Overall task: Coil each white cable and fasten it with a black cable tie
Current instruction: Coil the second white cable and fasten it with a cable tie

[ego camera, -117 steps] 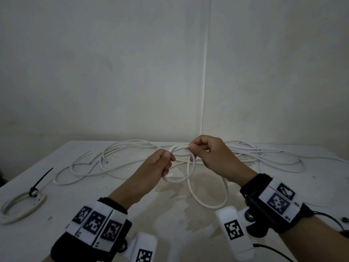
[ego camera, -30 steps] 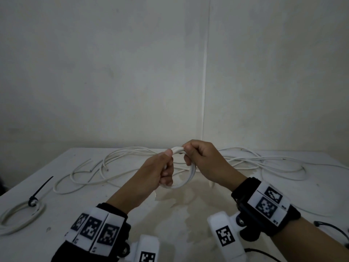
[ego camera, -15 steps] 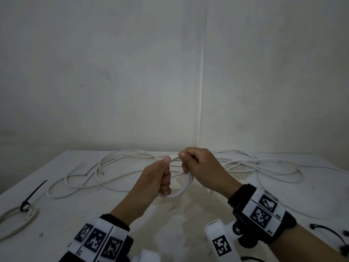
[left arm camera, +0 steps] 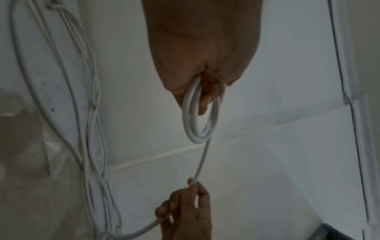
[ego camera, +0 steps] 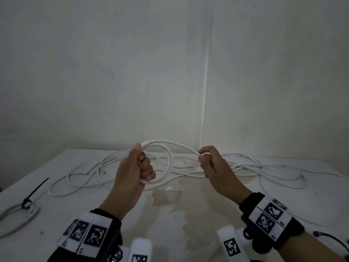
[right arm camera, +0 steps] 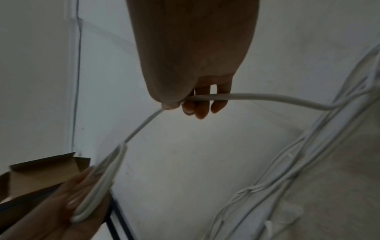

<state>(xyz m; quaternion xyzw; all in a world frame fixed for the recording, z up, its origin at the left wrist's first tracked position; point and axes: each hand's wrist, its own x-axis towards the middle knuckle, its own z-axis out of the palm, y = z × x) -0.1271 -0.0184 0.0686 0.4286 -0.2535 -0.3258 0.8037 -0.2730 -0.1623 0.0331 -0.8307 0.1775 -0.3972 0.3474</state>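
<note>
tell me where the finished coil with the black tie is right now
Head view: the tied coil lies at the table's near-left edge, left of the left hand.

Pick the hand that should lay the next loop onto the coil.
Right. The right hand pinches the free run of white cable leading off the coil, which the left hand grips, so the left is probably best kept as anchor.
</note>
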